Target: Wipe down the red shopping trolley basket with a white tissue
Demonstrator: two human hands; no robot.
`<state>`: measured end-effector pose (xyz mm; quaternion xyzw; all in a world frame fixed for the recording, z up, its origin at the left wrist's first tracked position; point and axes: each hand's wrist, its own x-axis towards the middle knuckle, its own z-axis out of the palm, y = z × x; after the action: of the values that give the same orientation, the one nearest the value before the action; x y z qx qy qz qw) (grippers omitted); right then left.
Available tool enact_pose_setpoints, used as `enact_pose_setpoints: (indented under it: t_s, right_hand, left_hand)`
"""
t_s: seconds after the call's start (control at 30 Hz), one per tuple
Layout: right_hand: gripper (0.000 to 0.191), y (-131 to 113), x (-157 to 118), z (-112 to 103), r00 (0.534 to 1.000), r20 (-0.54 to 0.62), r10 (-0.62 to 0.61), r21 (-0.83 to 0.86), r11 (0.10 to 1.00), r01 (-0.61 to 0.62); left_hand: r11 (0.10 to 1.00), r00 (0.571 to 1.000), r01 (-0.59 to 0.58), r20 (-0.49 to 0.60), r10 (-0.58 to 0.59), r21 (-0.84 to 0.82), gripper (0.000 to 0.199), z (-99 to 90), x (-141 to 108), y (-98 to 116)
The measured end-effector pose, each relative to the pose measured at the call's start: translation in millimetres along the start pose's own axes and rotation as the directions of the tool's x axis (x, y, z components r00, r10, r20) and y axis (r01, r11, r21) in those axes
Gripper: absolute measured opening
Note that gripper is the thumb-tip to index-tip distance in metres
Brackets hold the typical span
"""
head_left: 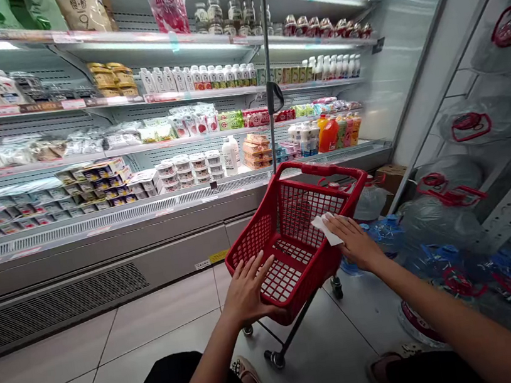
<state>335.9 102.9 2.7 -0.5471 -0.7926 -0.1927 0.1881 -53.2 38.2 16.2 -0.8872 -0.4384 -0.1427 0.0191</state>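
A small red plastic shopping cart (293, 294) with a grid basket stands in front of me on dark legs and casters. My left hand (250, 287) holds the near left corner of its rim, fingers spread over the edge and thumb lower on the outside. Under my right hand (352, 238), a white wipe (326, 230) is pressed against the right side rim, its loose end hanging into the basket. The fingers there lie close together over the cloth. Through the basket's grid floor, light tiles show.
Behind the cart runs an open refrigerated shelf (145, 216) stocked with yogurt cups, bottles and bags. A thin upright pole (262, 38) rises behind the basket. Large water jugs (454, 220) crowd the right side. My feet straddle the cart on pale tiles (169, 324).
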Motion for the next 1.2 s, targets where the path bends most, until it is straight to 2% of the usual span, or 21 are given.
enact_pose_setpoints:
  t_s: [0.1, 0.2, 0.37, 0.47, 0.57, 0.67, 0.8, 0.93, 1.03, 1.13, 1.2]
  right_hand:
    - [0.066, -25, -8, 4, 0.999, -0.027, 0.032, 0.050, 0.998, -0.031]
    - [0.066, -62, -28, -1, 1.000, -0.014, 0.000, 0.122, 0.993, 0.002]
    - [0.072, -129, -72, -26, 0.994, -0.013, -0.104, 0.214, 0.971, 0.104]
    - [0.076, -155, -96, -42, 0.986, 0.002, -0.164, 0.225, 0.961, 0.159]
    - [0.082, -155, -112, -54, 0.984, 0.028, -0.174, 0.212, 0.963, 0.164]
    - [0.087, -134, -116, -58, 0.988, 0.054, -0.144, 0.192, 0.973, 0.131]
    - [0.077, -99, -109, -51, 0.997, 0.082, 0.006, 0.166, 0.986, -0.020]
    - [0.071, -80, -113, -41, 0.987, 0.083, 0.135, 0.130, 0.981, -0.145]
    - [0.076, -89, -130, -38, 0.985, 0.029, 0.172, 0.096, 0.980, -0.174]
    - [0.082, -119, -139, -36, 0.986, -0.015, 0.164, 0.080, 0.983, -0.163]
    - [0.084, -142, -136, -33, 0.990, -0.017, 0.139, 0.084, 0.987, -0.137]
  left_hand:
    - [0.997, 0.997, 0.073, -0.019, -0.073, 0.000, 0.132, 7.1, 5, 16]
    - [0.993, 0.993, 0.118, -0.024, -0.118, 0.007, 0.132, 11.5, 11, 35]
    - [0.980, 0.979, 0.200, -0.046, -0.199, 0.009, 0.125, 19.3, 17, 60]
    - [0.974, 0.969, 0.228, -0.103, -0.225, 0.019, 0.115, 26.5, 18, 76]
    - [0.966, 0.957, 0.256, -0.149, -0.249, 0.029, 0.115, 32.9, 15, 94]
    - [0.985, 0.977, 0.170, -0.140, -0.163, 0.037, 0.112, 34.0, 8, 101]
    - [0.995, 0.995, -0.039, -0.089, 0.047, 0.086, 0.097, 25.5, 0, 82]
    - [0.988, 0.992, -0.073, -0.092, 0.086, 0.133, 0.088, 21.6, 0, 61]
    - [0.989, 0.989, -0.077, -0.113, 0.091, 0.126, 0.088, 29.1, 4, 71]
    - [0.994, 0.984, -0.036, -0.168, 0.053, 0.102, 0.094, 40.5, 9, 99]
    - [0.995, 0.981, -0.023, -0.187, 0.040, 0.093, 0.097, 46.4, 12, 118]
